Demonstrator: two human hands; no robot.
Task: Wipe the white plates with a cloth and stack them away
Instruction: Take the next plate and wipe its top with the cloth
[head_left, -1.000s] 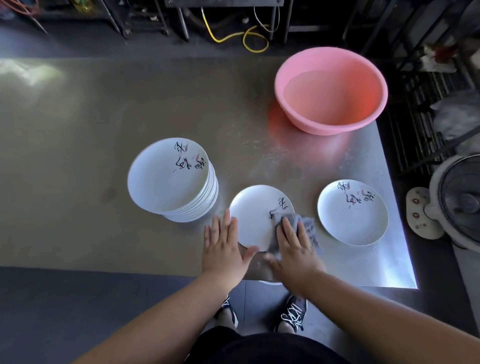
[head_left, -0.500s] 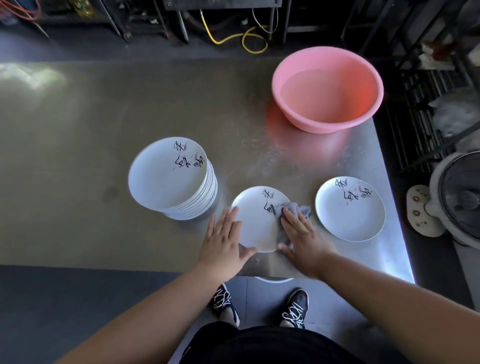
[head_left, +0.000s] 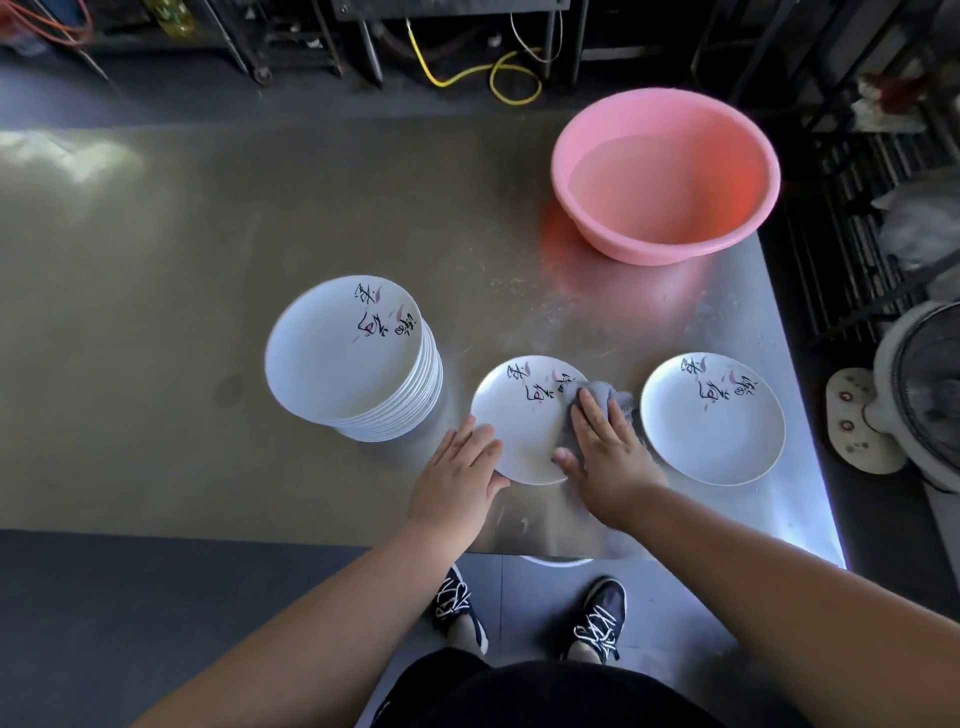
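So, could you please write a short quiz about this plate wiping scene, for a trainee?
1. How many plates lie singly, apart from the stack of plates?
2. True or false: the right hand presses the grey cloth onto the middle plate.
3. What does the left hand touch?
A. the stack of plates
B. the middle plate's near-left rim
C. the grey cloth

Key: 1. two; 2. true; 3. B
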